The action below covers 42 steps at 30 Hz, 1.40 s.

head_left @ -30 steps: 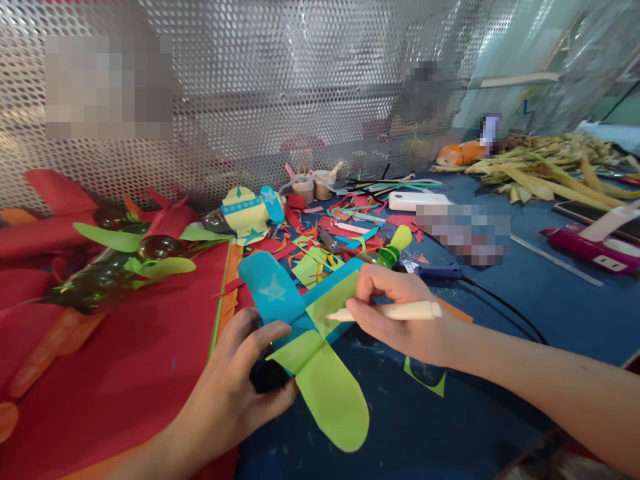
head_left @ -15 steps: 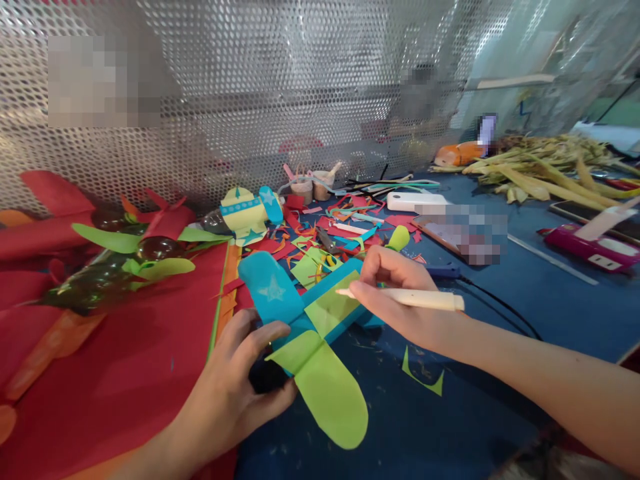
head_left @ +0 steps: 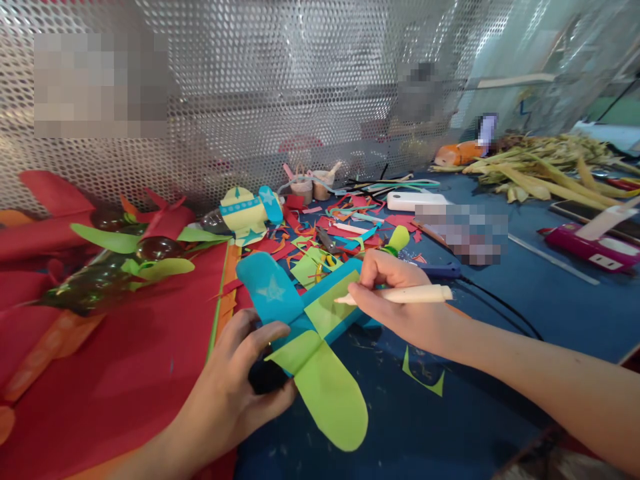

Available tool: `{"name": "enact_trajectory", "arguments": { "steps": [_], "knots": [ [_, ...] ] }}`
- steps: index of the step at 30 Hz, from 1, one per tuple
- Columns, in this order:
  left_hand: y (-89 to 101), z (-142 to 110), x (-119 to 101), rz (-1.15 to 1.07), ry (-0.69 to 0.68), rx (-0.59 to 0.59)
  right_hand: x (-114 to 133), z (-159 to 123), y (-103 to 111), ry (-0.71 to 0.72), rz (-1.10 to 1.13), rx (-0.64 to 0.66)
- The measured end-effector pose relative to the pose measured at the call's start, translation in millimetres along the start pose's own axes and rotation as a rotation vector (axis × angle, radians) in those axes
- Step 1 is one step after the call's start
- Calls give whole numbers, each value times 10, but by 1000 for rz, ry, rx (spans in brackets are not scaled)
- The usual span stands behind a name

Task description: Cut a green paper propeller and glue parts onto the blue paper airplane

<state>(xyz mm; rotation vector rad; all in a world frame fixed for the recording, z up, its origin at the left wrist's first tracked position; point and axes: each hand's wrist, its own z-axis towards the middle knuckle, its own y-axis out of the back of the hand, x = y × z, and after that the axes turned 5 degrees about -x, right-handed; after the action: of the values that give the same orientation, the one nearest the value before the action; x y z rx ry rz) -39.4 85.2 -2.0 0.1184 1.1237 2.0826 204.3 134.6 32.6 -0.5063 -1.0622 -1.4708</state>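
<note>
A toy airplane with a blue paper body and one blue and one green wing [head_left: 333,397] rests in front of me. My left hand [head_left: 245,373] grips its near end, with the index finger on top and the thumb below. A pale star marks the blue wing [head_left: 269,288]. In my right hand [head_left: 393,293] is a cream marker pen [head_left: 423,294], pinched between thumb and fingers. Its tip is at the green paper panel on the airplane's body; whether it touches I cannot tell. A curved green paper scrap [head_left: 423,380] lies below my right wrist.
Colourful paper scraps [head_left: 287,250] spread behind the airplane. A yellow and blue paper plane [head_left: 245,212] stands at the back, with red planes at left on red sheets [head_left: 140,373]. A blue-handled corded tool [head_left: 443,271], a phone [head_left: 457,233] and dried husks [head_left: 560,167] are at right.
My right hand and the marker have shifted slightly, the pen's back end moving left and up a little. My left hand and the airplane have stayed nearly still.
</note>
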Motion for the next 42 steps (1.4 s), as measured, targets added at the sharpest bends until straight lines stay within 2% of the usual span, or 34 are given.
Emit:
{"name": "enact_trajectory", "arguments": {
  "steps": [7, 42],
  "knots": [
    [-3, 10, -10, -9, -5, -46, 44, 6, -5, -25, -21, 51],
    [-7, 13, 4, 6, -14, -8, 65, 9, -1, -6, -54, 60]
  ]
}}
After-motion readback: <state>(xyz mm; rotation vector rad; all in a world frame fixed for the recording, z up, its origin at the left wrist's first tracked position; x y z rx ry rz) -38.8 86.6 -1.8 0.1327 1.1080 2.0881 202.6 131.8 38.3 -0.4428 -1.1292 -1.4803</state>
